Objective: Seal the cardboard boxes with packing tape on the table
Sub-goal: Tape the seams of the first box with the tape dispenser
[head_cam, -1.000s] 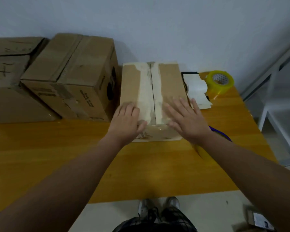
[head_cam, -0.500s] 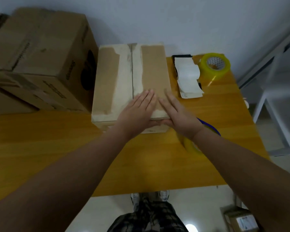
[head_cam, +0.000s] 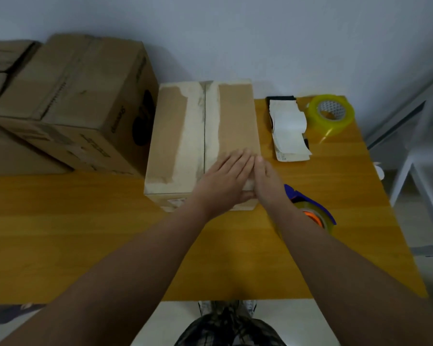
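Note:
A small cardboard box [head_cam: 183, 136] with closed flaps and old pale tape marks along its centre seam stands on the wooden table [head_cam: 85, 236]. My left hand [head_cam: 225, 181] lies flat with straight fingers on the box's near right corner. My right hand [head_cam: 266, 182] presses against the box's right edge beside it, fingers straight. A blue tape dispenser [head_cam: 313, 212] with a clear roll on an orange core lies just right of my right wrist, partly hidden by the arm. A loose yellowish tape roll [head_cam: 331, 114] sits at the far right.
Larger cardboard boxes [head_cam: 73, 101] are stacked at the left against the wall. A stack of white labels on a black holder [head_cam: 288, 128] lies between the small box and the loose roll. A white frame [head_cam: 418, 156] stands off the table's right edge.
Both hands have slid from either side of the seam to the box's near right corner and come together. The view has shifted back to the left.

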`<state>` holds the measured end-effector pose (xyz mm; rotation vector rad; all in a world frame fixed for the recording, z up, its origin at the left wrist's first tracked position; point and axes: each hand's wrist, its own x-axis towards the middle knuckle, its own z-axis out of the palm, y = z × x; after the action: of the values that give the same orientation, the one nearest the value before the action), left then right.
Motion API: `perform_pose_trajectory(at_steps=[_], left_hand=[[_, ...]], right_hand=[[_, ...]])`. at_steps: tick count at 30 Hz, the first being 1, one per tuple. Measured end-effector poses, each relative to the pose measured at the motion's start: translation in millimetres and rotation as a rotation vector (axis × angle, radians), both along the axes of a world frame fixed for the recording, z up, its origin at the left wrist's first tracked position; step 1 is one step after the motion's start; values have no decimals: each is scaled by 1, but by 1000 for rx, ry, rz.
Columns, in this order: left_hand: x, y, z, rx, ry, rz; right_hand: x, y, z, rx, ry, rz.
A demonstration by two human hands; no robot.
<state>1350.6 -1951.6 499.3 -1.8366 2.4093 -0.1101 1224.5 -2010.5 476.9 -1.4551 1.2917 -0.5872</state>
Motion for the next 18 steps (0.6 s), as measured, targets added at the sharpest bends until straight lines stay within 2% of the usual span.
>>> perform_pose_trajectory(at_steps=[4, 10, 12, 15, 18], left_hand=[[28, 20, -3, 24, -82, 25], [88, 69, -2, 15, -47, 199], [107, 85, -1, 41, 12, 323], [121, 92, 3, 106, 99, 486], [120, 81, 7, 134, 136, 496]], right_hand=[[-2, -3, -6, -29, 106, 21], [-4, -2, 1, -16, 184, 44], [-3, 1, 7, -5, 207, 42], [2, 5, 21, 36, 359, 18], [5, 1, 29, 19, 506, -31]])
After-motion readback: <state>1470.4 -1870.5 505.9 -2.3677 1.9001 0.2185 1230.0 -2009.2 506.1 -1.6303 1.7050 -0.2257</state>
